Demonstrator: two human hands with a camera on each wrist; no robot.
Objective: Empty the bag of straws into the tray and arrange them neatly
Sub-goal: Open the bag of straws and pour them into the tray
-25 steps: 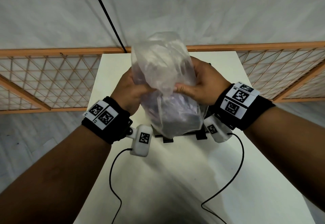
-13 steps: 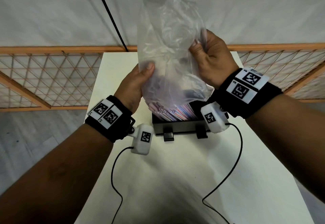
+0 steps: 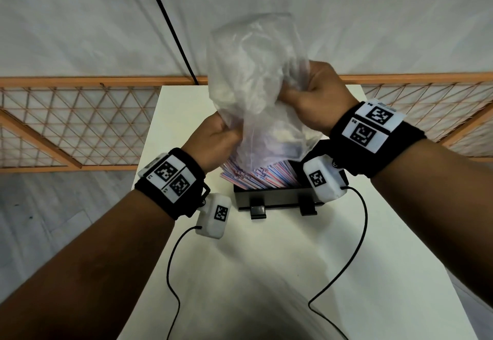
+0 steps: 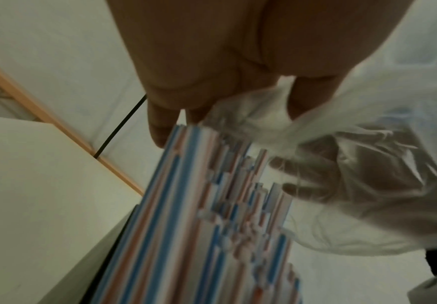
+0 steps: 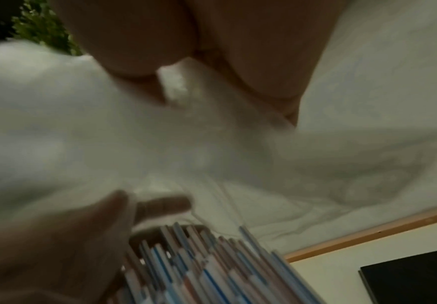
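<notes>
Both hands, left (image 3: 217, 139) and right (image 3: 317, 99), are clenched on the bag (image 3: 256, 86); straws (image 3: 256, 174) are piled in the tray (image 3: 272, 198).

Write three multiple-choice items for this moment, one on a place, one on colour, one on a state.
1. Where is the tray?
A. on the table
B. on the floor
C. on a chair

2. What colours are the straws?
A. green and yellow
B. all black
C. red, blue and white stripes

3. How is the bag held?
A. lying flat
B. by both hands, above the tray
C. by one hand

Answers: 1 A, it sits on the white table. 2 C, the stripes show in both wrist views. 3 B, the left hand and right hand both grip it.
</notes>
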